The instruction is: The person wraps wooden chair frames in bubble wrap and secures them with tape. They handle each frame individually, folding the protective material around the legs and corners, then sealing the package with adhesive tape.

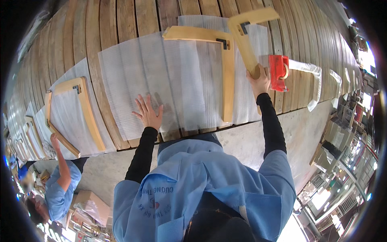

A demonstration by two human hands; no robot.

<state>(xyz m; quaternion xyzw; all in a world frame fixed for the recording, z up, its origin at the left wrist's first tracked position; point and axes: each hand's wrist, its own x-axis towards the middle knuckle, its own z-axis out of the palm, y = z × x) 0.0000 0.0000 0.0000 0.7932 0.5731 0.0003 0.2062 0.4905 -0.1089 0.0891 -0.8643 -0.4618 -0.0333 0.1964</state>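
My left hand (149, 114) lies flat, fingers spread, on a translucent white foam sheet (133, 76) spread over the slatted wooden table. In my right hand (261, 82) is the lower end of an L-shaped wooden frame piece (244, 42), its other arm angled up and to the right; the fingers wrap round it. A second L-shaped wooden piece (228, 88) with a black corner bracket (222, 42) rests on foam sheeting between my hands. Just right of my right hand is a red tape dispenser (278, 73) with a roll of tape.
Wrapped white L-shaped pieces (316, 82) line the table (298, 94) to the right. On the left, a co-worker's hand (55, 140) touches a wooden piece (62, 139) on another foam sheet (68, 109). A cardboard box (90, 205) stands below the table's near edge.
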